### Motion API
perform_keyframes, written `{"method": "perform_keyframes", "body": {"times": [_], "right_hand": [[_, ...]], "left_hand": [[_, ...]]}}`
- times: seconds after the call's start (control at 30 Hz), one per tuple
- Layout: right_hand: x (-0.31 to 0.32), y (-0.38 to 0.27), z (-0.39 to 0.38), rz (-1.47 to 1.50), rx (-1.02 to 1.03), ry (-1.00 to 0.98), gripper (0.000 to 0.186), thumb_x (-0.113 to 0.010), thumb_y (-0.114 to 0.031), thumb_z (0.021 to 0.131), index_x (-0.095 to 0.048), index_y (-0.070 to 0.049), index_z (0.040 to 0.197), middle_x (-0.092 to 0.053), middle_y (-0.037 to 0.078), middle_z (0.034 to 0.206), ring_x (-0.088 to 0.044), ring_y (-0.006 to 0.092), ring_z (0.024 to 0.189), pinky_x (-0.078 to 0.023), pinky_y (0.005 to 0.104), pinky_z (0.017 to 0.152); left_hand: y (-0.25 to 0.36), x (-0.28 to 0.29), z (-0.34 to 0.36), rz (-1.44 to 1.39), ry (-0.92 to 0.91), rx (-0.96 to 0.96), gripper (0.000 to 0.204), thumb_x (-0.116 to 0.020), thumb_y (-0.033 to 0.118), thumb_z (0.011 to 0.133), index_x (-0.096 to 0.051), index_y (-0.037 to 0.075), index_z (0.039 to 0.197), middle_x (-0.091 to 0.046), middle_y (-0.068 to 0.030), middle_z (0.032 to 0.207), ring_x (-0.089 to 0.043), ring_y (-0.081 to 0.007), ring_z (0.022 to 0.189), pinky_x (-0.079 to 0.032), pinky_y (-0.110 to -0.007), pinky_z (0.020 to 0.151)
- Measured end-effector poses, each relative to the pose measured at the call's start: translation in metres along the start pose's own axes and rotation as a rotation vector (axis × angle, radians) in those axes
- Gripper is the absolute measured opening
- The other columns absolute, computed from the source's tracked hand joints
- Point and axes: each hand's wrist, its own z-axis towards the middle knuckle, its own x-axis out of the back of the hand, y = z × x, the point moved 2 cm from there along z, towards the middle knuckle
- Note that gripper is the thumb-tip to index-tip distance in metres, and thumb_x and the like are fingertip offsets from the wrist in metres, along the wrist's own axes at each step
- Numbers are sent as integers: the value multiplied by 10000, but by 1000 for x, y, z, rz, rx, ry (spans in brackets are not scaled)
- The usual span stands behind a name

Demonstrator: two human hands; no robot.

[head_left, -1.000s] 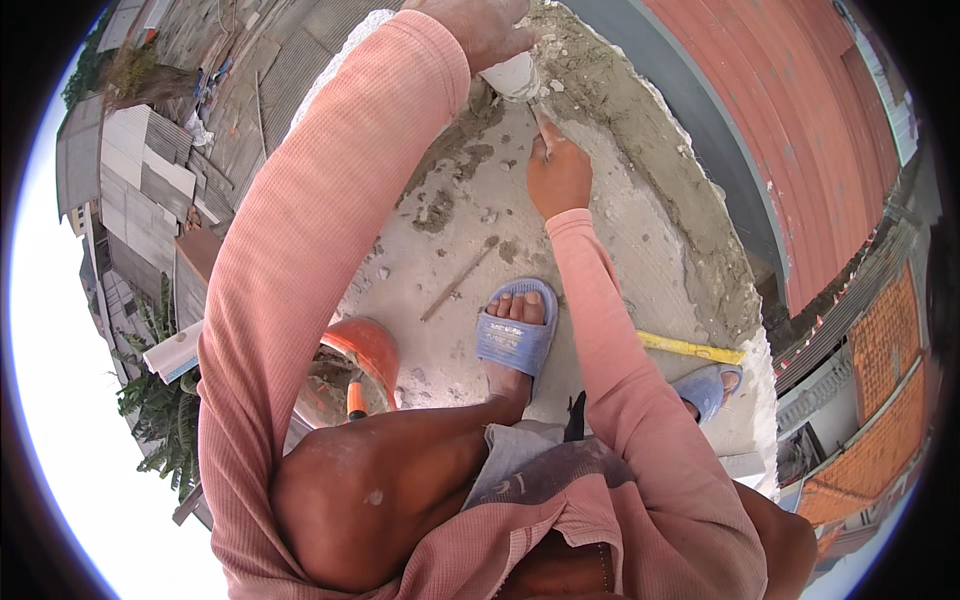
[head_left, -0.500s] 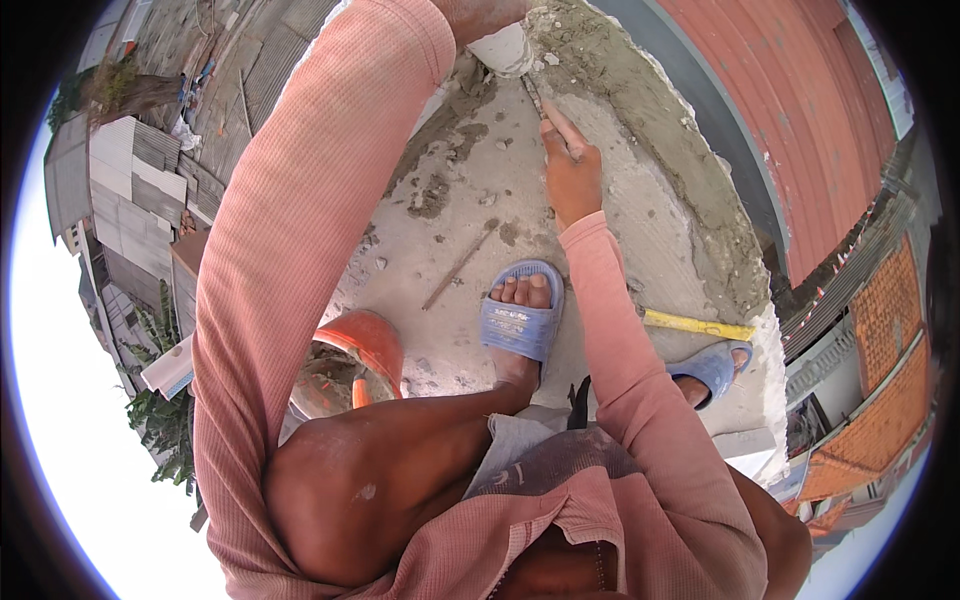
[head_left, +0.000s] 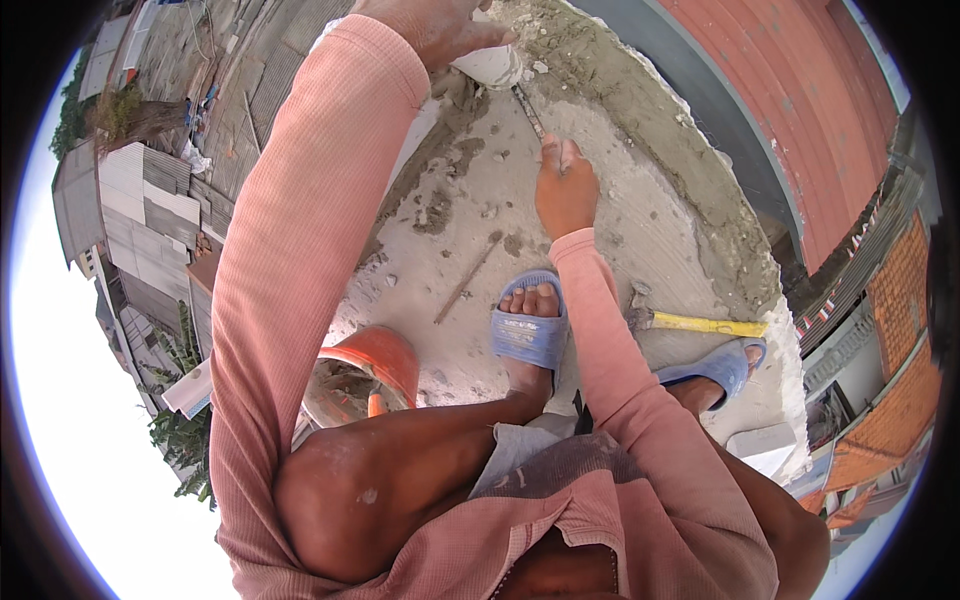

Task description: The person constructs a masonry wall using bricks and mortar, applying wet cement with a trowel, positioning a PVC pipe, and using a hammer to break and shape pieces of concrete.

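At the top of the view, my left hand (head_left: 435, 30), partly cut off, grips a short white pipe-like piece (head_left: 485, 65) beside rough wet mortar (head_left: 630, 105). My right hand (head_left: 566, 190) is closed round the end of a narrow, mortar-smeared metal tool (head_left: 525, 110), whose far tip reaches to just beside the white piece. Both sit over a dusty concrete surface (head_left: 610, 250) with scattered crumbs and damp patches. My left forearm hides part of the far left of this surface.
An orange bucket (head_left: 390, 355) holds mortar and an orange-handled tool (head_left: 377, 403). A yellow-handled hammer (head_left: 710, 326), a thin stick (head_left: 465, 280) and my blue sandals (head_left: 530, 340) are on the slab. Its broken edge (head_left: 790, 380) overlooks roofs (head_left: 780, 110) below.
My left hand and the white piece sit further left in the view. My right hand is slightly lower, with more of the metal tool showing above its fingers.
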Motion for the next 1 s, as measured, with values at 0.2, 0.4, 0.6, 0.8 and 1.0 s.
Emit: {"method": "perform_keyframes", "body": {"times": [0.2,0.4,0.6,0.8,1.0], "right_hand": [[-28,-24,50,-13,54,11,437,-450,-358,1026,-675,16,1012,-677,308,892,-657,493,896,-511,548,803],[-21,-6,11,83,-27,-30,412,-460,-330,1018,-686,14,1025,-680,300,891,-657,496,889,-510,543,823],[-20,-5,-2,29,-40,-7,390,-476,-335,1007,-694,-13,1020,-673,300,879,-659,481,888,-503,529,817],[-4,19,2,99,-31,-87,408,-486,-356,1002,-690,-2,1002,-669,305,873,-645,498,887,-502,532,812],[7,16,-6,39,-18,-143,449,-473,-394,1012,-671,9,1004,-665,314,874,-637,508,894,-500,536,811]], "left_hand": [[-4,10,-1,40,-10,-42,384,-662,415,848,-708,92,1052,-668,-144,1058,-637,-338,1051,-504,-455,897],[2,11,-7,-99,25,100,395,-660,426,855,-707,88,1053,-671,-156,1049,-641,-350,1026,-496,-459,906],[-24,-19,-10,217,38,-397,331,-709,375,826,-715,183,1095,-634,-133,1115,-582,-321,1121,-492,-463,927],[-13,-5,-5,88,-44,-149,394,-772,272,725,-709,176,1101,-643,-112,1106,-597,-319,1094,-497,-457,919],[-11,-7,-8,132,49,-244,363,-729,361,790,-709,130,1070,-661,-139,1050,-621,-350,1037,-496,-471,913]]}}
